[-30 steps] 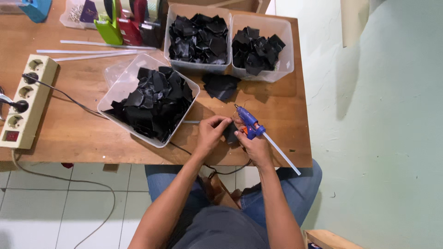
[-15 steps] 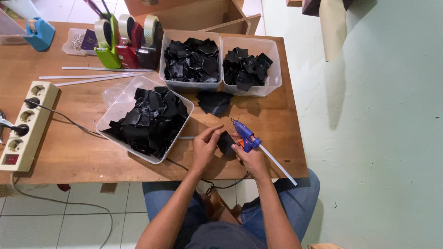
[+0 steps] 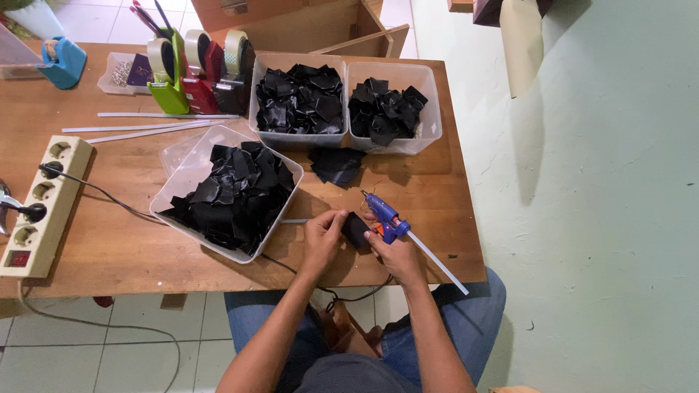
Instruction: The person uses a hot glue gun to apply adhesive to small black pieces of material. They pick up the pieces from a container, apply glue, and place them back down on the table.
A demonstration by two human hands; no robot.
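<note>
I sit at a brown wooden table (image 3: 109, 251), my blue-jeaned knees under its near edge. Nearest my left arm is a large clear plastic tub heaped with black leathery scraps (image 3: 227, 191), tilted on the wood; two more clear rectangular tubs of black scraps (image 3: 344, 102) stand side by side at the far edge, with a loose small pile of black pieces (image 3: 336, 164) just in front of them. A cream multi-socket power strip (image 3: 40, 207) lies well to the left, and a row of green, red and black tape dispensers (image 3: 196, 73) stands beyond the tilted tub. My right hand (image 3: 393, 255) is closed around the blue hot-glue gun with a translucent glue stick (image 3: 386, 218). My left hand (image 3: 324, 236) has its grip pinching the small black folded piece (image 3: 356, 230), which sits between both hands, just above the table's near edge.
</note>
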